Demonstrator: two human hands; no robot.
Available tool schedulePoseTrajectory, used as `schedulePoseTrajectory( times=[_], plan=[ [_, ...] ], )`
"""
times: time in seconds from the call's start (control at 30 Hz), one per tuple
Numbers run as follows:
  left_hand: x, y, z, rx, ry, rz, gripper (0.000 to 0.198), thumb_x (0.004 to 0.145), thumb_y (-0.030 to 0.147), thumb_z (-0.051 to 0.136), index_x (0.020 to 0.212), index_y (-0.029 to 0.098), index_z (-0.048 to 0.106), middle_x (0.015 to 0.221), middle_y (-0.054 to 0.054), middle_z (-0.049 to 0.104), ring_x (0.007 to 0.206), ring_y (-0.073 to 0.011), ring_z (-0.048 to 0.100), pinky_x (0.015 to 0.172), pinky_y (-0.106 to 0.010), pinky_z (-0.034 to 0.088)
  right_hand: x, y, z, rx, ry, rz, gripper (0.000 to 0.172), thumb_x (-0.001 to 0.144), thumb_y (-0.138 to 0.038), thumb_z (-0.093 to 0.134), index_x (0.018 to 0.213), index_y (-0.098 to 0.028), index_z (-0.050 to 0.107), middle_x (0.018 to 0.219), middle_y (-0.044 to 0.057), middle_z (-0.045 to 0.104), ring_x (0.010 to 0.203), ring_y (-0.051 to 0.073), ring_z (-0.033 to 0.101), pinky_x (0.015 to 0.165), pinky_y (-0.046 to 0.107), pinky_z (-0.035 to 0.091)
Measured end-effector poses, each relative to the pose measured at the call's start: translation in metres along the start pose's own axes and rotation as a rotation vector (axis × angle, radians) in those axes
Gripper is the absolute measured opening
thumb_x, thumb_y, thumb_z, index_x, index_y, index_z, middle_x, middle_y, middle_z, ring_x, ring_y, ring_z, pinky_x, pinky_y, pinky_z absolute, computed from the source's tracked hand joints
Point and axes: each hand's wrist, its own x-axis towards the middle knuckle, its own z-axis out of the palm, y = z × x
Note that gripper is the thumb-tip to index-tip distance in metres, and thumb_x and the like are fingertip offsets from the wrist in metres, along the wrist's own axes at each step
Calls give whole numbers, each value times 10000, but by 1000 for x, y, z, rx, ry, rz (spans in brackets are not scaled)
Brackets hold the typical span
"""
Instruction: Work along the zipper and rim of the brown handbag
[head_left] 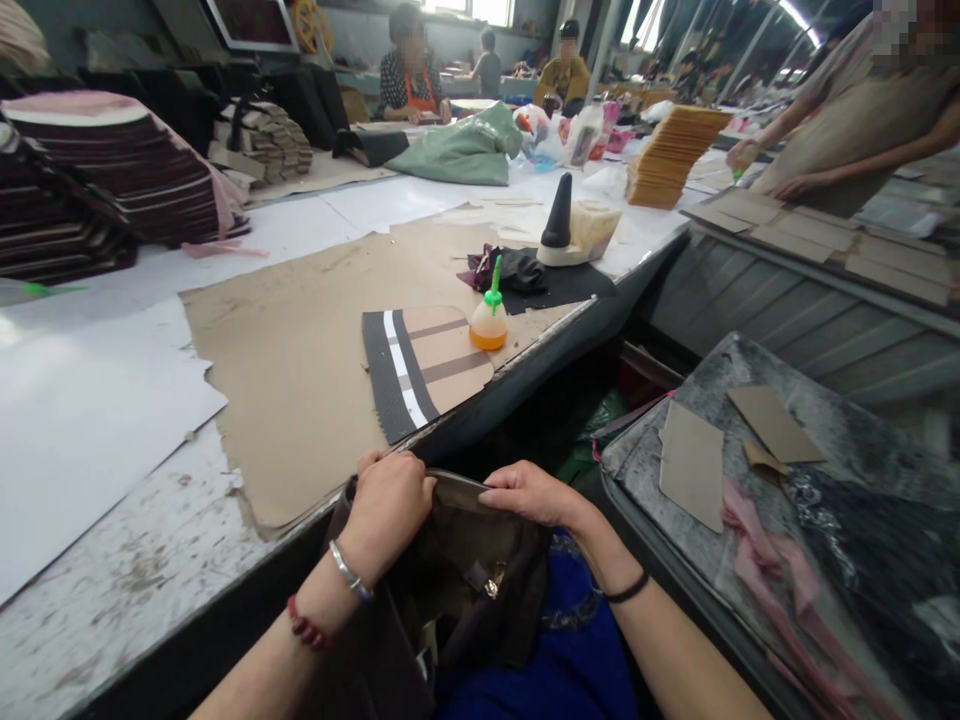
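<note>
A dark brown bag (517, 600) lies in my lap with its mouth spread apart, showing a brown lining and a small gold-coloured metal fitting. My left hand (390, 505) is closed over the left part of the rim, close to the table edge. With thumb and fingers, my right hand (529, 492) pinches the rim on the far right side. Beyond my hands, a curved panel (450, 370) with a dark band and a white stripe lies on brown cardboard (300, 370). On that panel stands a squeeze bottle (489, 325) with a green nozzle and orange liquid.
A black cone on a pale base (574, 230) stands farther along the table beside dark cloth (521, 272). Stacked dark panels (112, 170) are at the left, yellow stacked pieces (675, 155) at the back. To my right, a grey-topped surface (697, 375) holds card pieces. Other people work beyond.
</note>
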Motion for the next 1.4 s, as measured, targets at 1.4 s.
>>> schedulePoseTrajectory(
  times=[1.4],
  plan=[
    [-16,-19,-8,36,-56,88,205,802,199,460,712,148,637,982,-93,608,941,-222,530,849,-336,353,42,-19,18,-403,10,-225,142,750,-237,505,722,-131,595,588,-37,499,556,83,440,497,169,307]
  ],
)
